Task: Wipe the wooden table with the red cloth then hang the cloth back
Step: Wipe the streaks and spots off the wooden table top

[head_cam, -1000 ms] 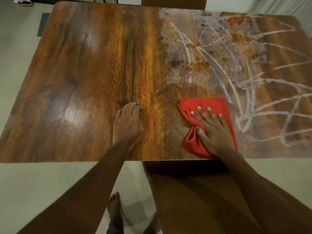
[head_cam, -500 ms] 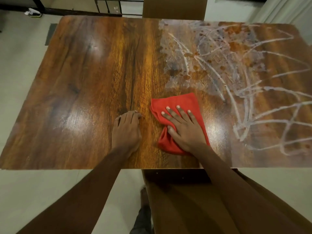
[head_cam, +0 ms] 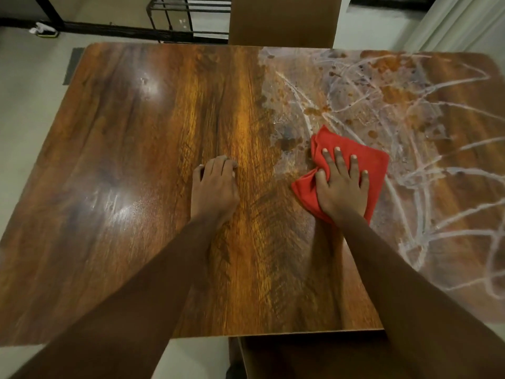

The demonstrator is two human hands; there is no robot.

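Observation:
The red cloth lies bunched on the wooden table, right of the middle. My right hand presses flat on it with straight, spread fingers. My left hand rests on bare wood left of the cloth, its fingertips bent down onto the surface, holding nothing. The table's left half shines clean. White smears and brown spots cover its right half, and the cloth sits at their left border.
A brown chair back stands at the table's far edge and a second chair sits under the near edge. A black metal rack stands on the pale floor beyond. A curtain hangs at top right.
My right hand slid the cloth left toward my left hand, then pushed it away and to the right into the smeared area. My left hand stayed put on the table while the view shifted.

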